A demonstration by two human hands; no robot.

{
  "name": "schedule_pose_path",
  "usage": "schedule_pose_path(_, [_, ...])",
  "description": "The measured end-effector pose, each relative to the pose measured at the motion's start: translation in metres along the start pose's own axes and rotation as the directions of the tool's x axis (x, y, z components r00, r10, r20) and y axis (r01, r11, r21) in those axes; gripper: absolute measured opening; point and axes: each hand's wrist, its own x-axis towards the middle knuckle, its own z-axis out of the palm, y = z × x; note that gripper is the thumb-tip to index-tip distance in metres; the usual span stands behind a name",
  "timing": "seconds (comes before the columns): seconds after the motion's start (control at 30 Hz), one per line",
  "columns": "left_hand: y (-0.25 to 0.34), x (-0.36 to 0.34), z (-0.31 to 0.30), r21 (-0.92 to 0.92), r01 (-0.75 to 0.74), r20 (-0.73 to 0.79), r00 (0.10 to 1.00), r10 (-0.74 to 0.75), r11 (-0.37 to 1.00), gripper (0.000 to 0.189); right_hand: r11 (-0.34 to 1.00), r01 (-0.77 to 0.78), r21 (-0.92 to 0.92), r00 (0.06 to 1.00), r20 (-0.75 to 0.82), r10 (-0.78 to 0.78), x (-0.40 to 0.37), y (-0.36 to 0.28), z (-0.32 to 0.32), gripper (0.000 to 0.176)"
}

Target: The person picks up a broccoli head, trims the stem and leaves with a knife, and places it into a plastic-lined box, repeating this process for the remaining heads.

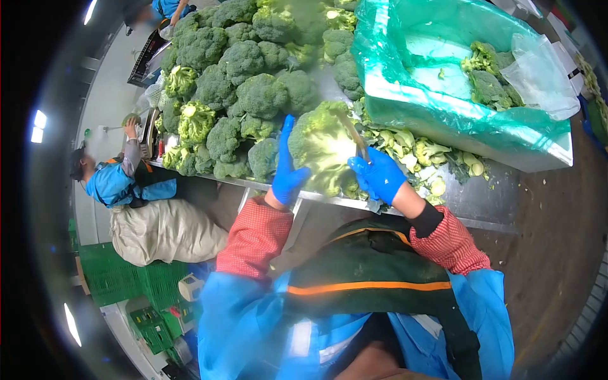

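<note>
- Steel table [472,197] runs across the top half of the view; we stand at its near edge.
- Broccoli pile [240,82] covers the table's left and middle, many whole heads stacked and touching, some stem-up.
- White box [557,149] sits on the table at the right, lined with a green plastic liner [411,107] that folds over its rim.
- A few packed heads [491,79] lie inside the box at the far right side, with a clear plastic bag [541,76] just beside them.
- Grey sack [164,231] lies on the floor to the left, below the table edge.
- Green crates [120,275] are stacked on the floor, lower left, near the sack.
- A co-worker [111,183] in blue is at the table's left end, with one sleeve raised toward the pile. We cannot tell what that hand holds.
- Broccoli head [323,145] is the one in hand. It rests at the near table edge between both gloves, just right of the pile and just left of the box, with its pale underside facing us.
- Left hand [288,171], in a blue glove, has its fingers pointing up along the head's left side and grips the head to steady it.
- Right hand [380,177], in a blue glove, is closed in a fist around the knife handle and touches the head's right side.
- Trimmings [418,155], cut stems and florets, are scattered on the table between the right hand and the box wall.
- Knife [353,136] has its blade angled up and left across the head, with the tip over the pale stem area.
</note>
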Motion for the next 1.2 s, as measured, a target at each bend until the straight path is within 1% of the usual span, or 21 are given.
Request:
schedule_pose_path(0.07, [0.007, 0.000, 0.015, -0.195, 0.054, 0.016, 0.999, -0.051, 0.979, 0.103, 0.996, 0.075, -0.037, 0.997, 0.008, -0.075, 0.005, -0.003, -0.003, 0.027])
schedule_pose_path(0.13, [0.010, 0.004, 0.019, -0.213, 0.100, 0.081, 0.993, -0.084, 0.972, 0.091, 0.999, 0.047, 0.002, 0.999, -0.007, -0.047, -0.002, -0.023, -0.003, 0.028])
schedule_pose_path(0.17, [0.009, 0.005, 0.019, -0.221, 0.124, 0.110, 0.989, -0.102, 0.967, 0.085, 0.984, -0.058, 0.167, 0.998, 0.032, 0.054, -0.010, -0.037, -0.003, 0.028])
schedule_pose_path(0.27, [0.001, 0.007, 0.009, -0.520, 0.518, 0.189, 0.845, -0.501, 0.679, 0.062, 0.934, -0.057, 0.353, 0.998, 0.046, 0.043, 0.010, -0.014, -0.012, 0.030])
schedule_pose_path(0.3, [0.000, 0.005, 0.008, -0.668, 0.505, 0.202, 0.830, -0.520, 0.547, 0.050, 0.991, 0.015, 0.136, 0.999, -0.030, -0.011, 0.006, -0.016, -0.011, 0.032])
schedule_pose_path(0.37, [0.001, 0.006, 0.005, -0.768, 0.511, 0.260, 0.800, -0.541, 0.387, 0.051, 0.896, -0.027, 0.444, 0.983, 0.174, -0.057, 0.008, -0.001, -0.031, 0.029])
schedule_pose_path(0.43, [0.000, 0.006, -0.002, -0.814, 0.518, 0.344, 0.795, -0.501, 0.264, 0.052, 0.815, -0.102, 0.570, 0.952, 0.293, -0.085, 0.010, 0.011, -0.042, 0.027])
schedule_pose_path(0.47, [0.000, 0.007, -0.004, -0.813, 0.501, 0.312, 0.804, -0.506, 0.295, 0.052, 0.770, -0.152, 0.620, 0.931, 0.351, -0.099, 0.011, 0.018, -0.047, 0.027])
schedule_pose_path(0.5, [0.003, 0.008, -0.004, -0.812, 0.481, 0.279, 0.817, -0.505, 0.330, 0.052, 0.946, -0.050, 0.320, 0.983, 0.183, -0.010, 0.003, 0.019, -0.046, 0.026])
schedule_pose_path(0.53, [0.006, 0.012, -0.005, -0.810, 0.456, 0.244, 0.834, -0.495, 0.368, 0.053, 1.000, 0.012, -0.009, 0.999, 0.043, -0.012, 0.001, 0.025, -0.047, 0.026])
schedule_pose_path(0.57, [0.009, 0.017, -0.009, -0.752, 0.462, 0.179, 0.830, -0.528, 0.471, 0.053, 0.908, 0.182, -0.378, 0.980, 0.000, -0.197, 0.001, 0.038, -0.050, 0.025])
schedule_pose_path(0.63, [0.042, 0.033, -0.003, -0.632, 0.480, 0.078, 0.821, -0.566, 0.609, 0.054, 0.750, 0.296, -0.592, 0.926, -0.015, -0.377, -0.001, 0.061, -0.054, 0.026])
schedule_pose_path(0.73, [0.052, 0.076, -0.019, -0.588, 0.360, -0.011, 0.892, -0.453, 0.724, 0.050, 0.782, 0.352, -0.514, 0.883, -0.093, -0.460, -0.004, 0.092, -0.064, 0.029])
schedule_pose_path(0.8, [0.061, 0.117, -0.036, -0.599, 0.320, -0.095, 0.881, -0.463, 0.734, 0.052, 0.872, 0.210, -0.443, 0.942, -0.148, -0.302, -0.016, 0.094, -0.069, 0.030])
schedule_pose_path(0.87, [0.069, 0.157, -0.055, -0.645, 0.271, -0.024, 0.927, -0.374, 0.714, 0.057, 0.964, -0.034, -0.262, 0.980, -0.199, -0.020, -0.032, 0.076, -0.069, 0.030])
schedule_pose_path(0.9, [0.081, 0.175, -0.056, -0.584, 0.272, -0.222, 0.853, -0.473, 0.765, 0.062, 0.948, -0.009, -0.317, 0.983, -0.179, -0.051, -0.035, 0.079, -0.073, 0.025])
schedule_pose_path(0.93, [0.083, 0.193, -0.060, -0.553, 0.259, -0.131, 0.912, -0.390, 0.792, 0.066, 0.929, 0.016, -0.369, 0.984, -0.158, -0.080, -0.038, 0.083, -0.078, 0.023])
schedule_pose_path(1.0, [0.089, 0.228, -0.071, -0.455, 0.358, -0.204, 0.849, -0.487, 0.816, 0.065, 0.913, 0.082, -0.399, 0.978, -0.142, -0.150, -0.038, 0.085, -0.084, 0.023])
schedule_pose_path(1.1, [0.099, 0.253, -0.057, -0.418, 0.163, -0.229, 0.933, -0.277, 0.894, 0.074, 0.915, 0.144, -0.376, 0.962, -0.165, -0.219, -0.041, 0.088, -0.086, 0.028])
schedule_pose_path(1.13, [0.095, 0.265, -0.057, -0.423, 0.135, -0.282, 0.920, -0.272, 0.896, 0.076, 0.913, 0.156, -0.377, 0.957, -0.172, -0.234, -0.043, 0.092, -0.088, 0.030])
schedule_pose_path(1.2, [0.083, 0.281, -0.040, -0.377, 0.131, -0.597, 0.722, -0.349, 0.917, 0.077, 0.911, 0.183, -0.370, 0.939, -0.207, -0.273, -0.042, 0.110, -0.098, 0.031])
